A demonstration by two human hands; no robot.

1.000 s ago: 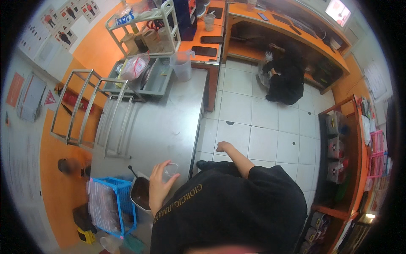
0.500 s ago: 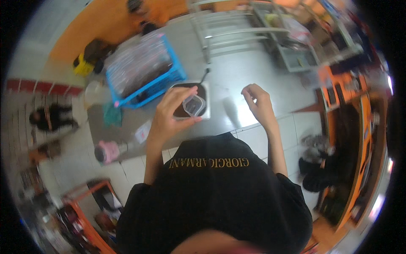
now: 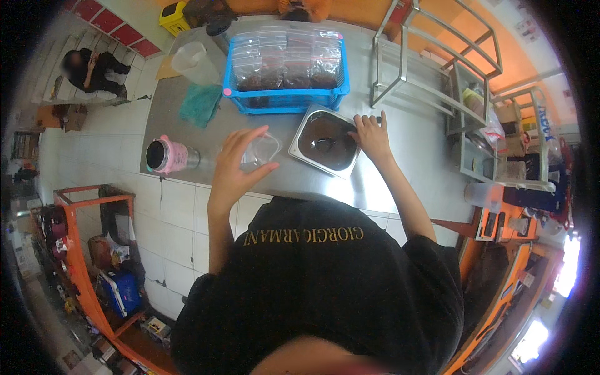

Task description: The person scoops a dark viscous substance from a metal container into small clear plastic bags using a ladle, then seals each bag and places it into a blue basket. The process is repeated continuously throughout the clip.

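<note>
My left hand [image 3: 234, 159] is closed around a small clear plastic container [image 3: 264, 149], thumb and fingers on opposite sides of it. It is held just left of a rectangular steel pan [image 3: 295, 151] of dark brown liquid [image 3: 337, 128]. At the pan's right rim, my right hand [image 3: 373, 139] grips a ladle handle [image 3: 380, 117], whose dark end shows past the fingers. Most of the handle is hidden by the hand. The ladle's rounded bowl [image 3: 324, 145] lies in the liquid.
Behind the pan stands a blue basket [image 3: 287, 101] of filled zip bags. A green cloth [image 3: 200, 104], a clear jug [image 3: 195, 62] and a pink-sleeved tumbler [image 3: 172, 155] are at the left. A metal rack [image 3: 406, 84] stands at the back right. A person [image 3: 94, 72] sits far left.
My view has turned, so the basket and pan appear farther right. My right hand has moved from above the bare table to the pan and taken the ladle handle. The left hand still holds the container.
</note>
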